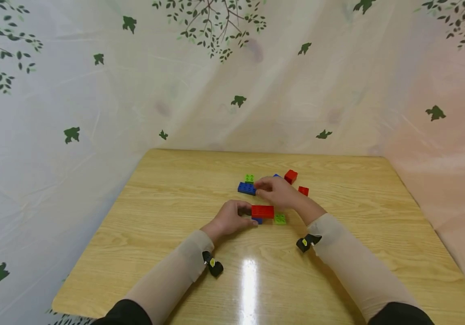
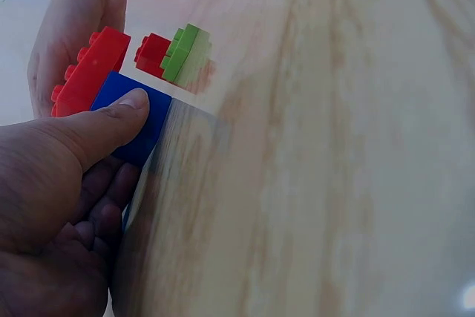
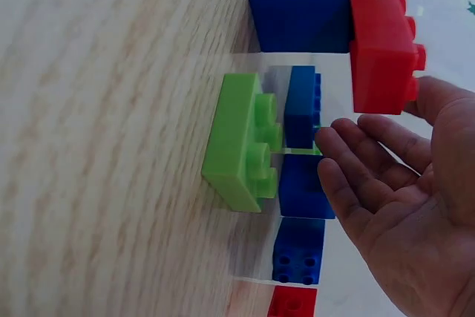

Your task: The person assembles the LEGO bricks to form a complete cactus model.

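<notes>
Clock dirs are head view, centred on the red block (image 1: 262, 211). It sits studs up atop a blue block (image 1: 258, 221), overhanging it toward 3. L hand (image 1: 231, 220), approx 8–9, pinches that blue block, thumb on one face, fingers curled opp. R hand (image 1: 278, 192), approx 1, has fingers loosely bent w/ a gap to the thumb, no hold on anything; can't tell if fingertips touch the far blue block (image 1: 246, 188) at 11.

Step in hand, my guess: L steadies the pair, R picks another. Next move prob. calls for R closing on a block w/o nudging its neighbours.

Near green block (image 1: 280, 219) at 4; far green block (image 1: 249, 178) at 11; loose red block (image 1: 291, 176) btwn 1 & 2.

Materials: hard, shiny plastic, boxy w/ round studs. Table (image 1: 167, 189): smooth wood-grain, glare streak at 6. Backdrop (image 1: 200, 113): wrinkled cloth, leaf print.
</notes>
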The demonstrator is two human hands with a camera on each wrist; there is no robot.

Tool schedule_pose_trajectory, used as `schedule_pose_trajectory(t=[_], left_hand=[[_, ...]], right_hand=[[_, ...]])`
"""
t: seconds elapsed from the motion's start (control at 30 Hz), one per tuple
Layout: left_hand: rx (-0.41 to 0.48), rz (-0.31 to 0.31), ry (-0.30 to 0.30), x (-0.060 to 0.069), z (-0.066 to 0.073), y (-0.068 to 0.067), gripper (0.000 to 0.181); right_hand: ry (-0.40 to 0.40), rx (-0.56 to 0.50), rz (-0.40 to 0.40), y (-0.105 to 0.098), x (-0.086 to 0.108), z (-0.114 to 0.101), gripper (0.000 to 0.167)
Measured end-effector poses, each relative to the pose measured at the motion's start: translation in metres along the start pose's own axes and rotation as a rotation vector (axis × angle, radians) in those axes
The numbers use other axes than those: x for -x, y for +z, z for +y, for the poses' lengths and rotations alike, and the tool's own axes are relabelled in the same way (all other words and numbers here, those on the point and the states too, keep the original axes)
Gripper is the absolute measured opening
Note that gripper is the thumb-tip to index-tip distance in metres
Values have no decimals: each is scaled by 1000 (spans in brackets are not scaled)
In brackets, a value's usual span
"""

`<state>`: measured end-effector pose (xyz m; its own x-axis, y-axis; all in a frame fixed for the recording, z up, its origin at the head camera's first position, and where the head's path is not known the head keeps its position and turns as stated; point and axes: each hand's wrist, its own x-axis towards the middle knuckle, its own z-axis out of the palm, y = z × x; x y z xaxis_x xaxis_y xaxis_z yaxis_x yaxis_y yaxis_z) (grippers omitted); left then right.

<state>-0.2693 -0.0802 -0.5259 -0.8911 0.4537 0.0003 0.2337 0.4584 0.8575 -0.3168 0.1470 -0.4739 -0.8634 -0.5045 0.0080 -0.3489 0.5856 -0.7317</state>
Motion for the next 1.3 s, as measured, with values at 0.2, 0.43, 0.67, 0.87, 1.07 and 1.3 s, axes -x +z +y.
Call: schedule_pose_trajectory(t=[0.2, 0.43, 0.67, 0.87, 1.07, 1.3], left_hand=[[-7, 8, -7, 2, 1, 0, 33], [-16, 11, -8, 2, 2, 0, 34], [-21, 15, -7, 3, 4, 0, 35], [-7, 12, -6, 3, 3, 0, 33], [-14, 12, 10, 1, 0, -1, 33], [-13, 10, 5, 1, 1, -1, 34]], right_hand=[[33, 54, 30, -1, -11, 7, 36], [36, 57, 34, -3, -22, 9, 42], [49, 80, 31, -1, -34, 12, 47], [64, 102, 31, -1, -46, 12, 47], [110, 103, 26, -1, -54, 8, 47], [143, 110, 20, -2, -64, 7, 44]])
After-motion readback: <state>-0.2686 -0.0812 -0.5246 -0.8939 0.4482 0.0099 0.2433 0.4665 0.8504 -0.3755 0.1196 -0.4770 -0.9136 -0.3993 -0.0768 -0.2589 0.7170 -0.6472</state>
